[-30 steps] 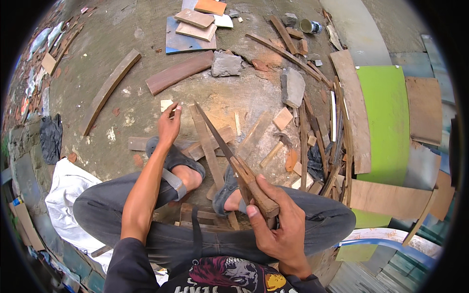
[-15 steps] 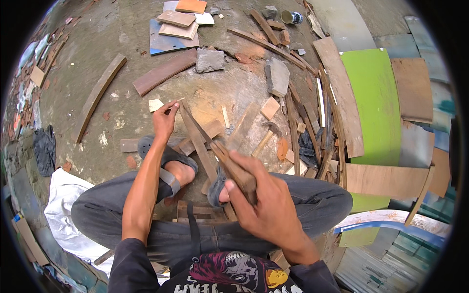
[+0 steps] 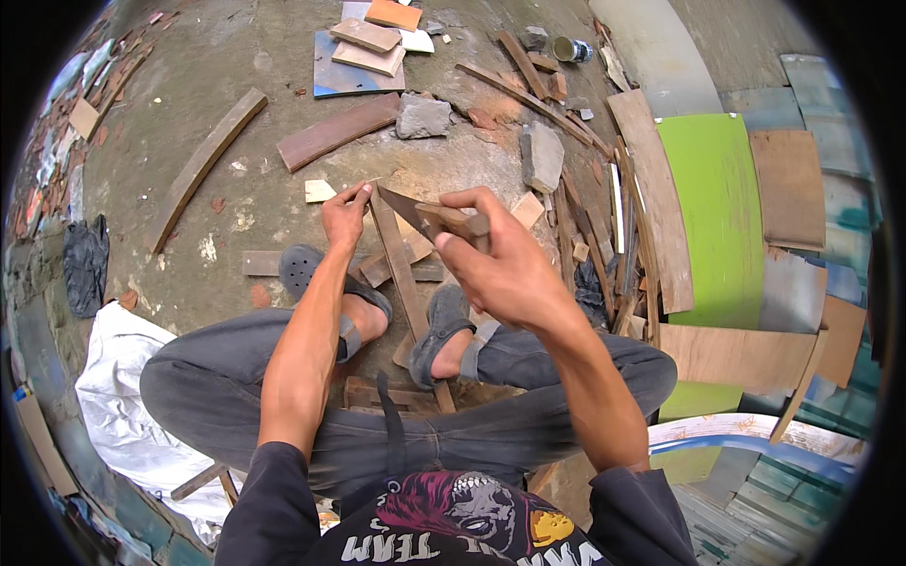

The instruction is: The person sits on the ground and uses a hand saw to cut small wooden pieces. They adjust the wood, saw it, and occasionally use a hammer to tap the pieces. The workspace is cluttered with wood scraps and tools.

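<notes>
Left hand (image 3: 344, 212): fingertips pinch the top end of a thin wooden slat (image 3: 404, 283), which stands tilted between the two sandalled feet (image 3: 330, 292) on the concrete ground (image 3: 217, 104). Right hand (image 3: 500, 264): fingers clenched round the wooden handle of a knife (image 3: 436, 219), its blade angled toward the slat's upper end, close to the left fingertips. The slat looks light, stiff and liable to split along the grain; the top-end pinch suits it. Offcuts and a green board (image 3: 717, 217) lie around.
</notes>
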Demonstrator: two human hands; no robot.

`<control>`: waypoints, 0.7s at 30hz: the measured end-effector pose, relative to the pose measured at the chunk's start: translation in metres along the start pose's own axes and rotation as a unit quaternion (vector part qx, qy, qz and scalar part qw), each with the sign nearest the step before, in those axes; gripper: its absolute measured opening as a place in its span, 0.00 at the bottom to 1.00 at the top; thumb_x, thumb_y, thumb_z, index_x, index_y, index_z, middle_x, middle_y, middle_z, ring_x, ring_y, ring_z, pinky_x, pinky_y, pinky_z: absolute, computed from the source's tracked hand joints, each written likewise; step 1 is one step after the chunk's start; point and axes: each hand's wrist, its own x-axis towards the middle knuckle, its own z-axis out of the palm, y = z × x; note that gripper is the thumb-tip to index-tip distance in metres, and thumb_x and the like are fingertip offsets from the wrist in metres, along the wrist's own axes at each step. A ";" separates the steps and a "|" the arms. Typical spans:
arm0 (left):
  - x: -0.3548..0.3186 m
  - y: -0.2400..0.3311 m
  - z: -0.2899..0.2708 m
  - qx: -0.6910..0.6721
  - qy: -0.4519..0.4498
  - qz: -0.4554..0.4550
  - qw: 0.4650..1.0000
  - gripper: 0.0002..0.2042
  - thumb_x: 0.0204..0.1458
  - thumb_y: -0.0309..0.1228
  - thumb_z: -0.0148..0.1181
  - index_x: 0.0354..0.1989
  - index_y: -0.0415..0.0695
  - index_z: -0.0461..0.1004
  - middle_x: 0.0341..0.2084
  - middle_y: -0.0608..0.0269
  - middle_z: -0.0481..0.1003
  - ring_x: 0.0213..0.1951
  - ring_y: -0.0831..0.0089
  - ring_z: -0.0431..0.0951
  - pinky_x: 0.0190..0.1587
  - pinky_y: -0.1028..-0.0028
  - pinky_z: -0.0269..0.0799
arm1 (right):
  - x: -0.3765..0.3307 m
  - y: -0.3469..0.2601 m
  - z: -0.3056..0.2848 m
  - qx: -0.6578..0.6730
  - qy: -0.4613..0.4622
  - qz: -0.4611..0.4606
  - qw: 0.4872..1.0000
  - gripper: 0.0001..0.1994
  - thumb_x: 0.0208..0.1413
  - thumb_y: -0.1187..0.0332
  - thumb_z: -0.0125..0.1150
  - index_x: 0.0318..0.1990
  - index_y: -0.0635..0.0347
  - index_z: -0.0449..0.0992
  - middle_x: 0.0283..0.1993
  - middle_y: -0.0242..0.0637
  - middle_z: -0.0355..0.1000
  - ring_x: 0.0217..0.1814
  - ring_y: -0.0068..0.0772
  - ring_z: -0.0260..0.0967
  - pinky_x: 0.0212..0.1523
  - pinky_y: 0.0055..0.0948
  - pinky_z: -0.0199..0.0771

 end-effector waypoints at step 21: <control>0.001 0.007 0.004 0.041 -0.036 -0.026 0.998 0.15 0.55 0.37 0.68 0.47 0.40 0.83 0.35 0.60 0.83 0.34 0.77 0.81 0.37 0.78 0.79 | 0.067 0.009 0.027 0.030 -0.020 0.061 0.997 0.25 0.58 0.70 0.56 0.61 0.69 0.59 0.31 0.44 0.73 0.16 0.29 0.68 0.15 0.33 0.65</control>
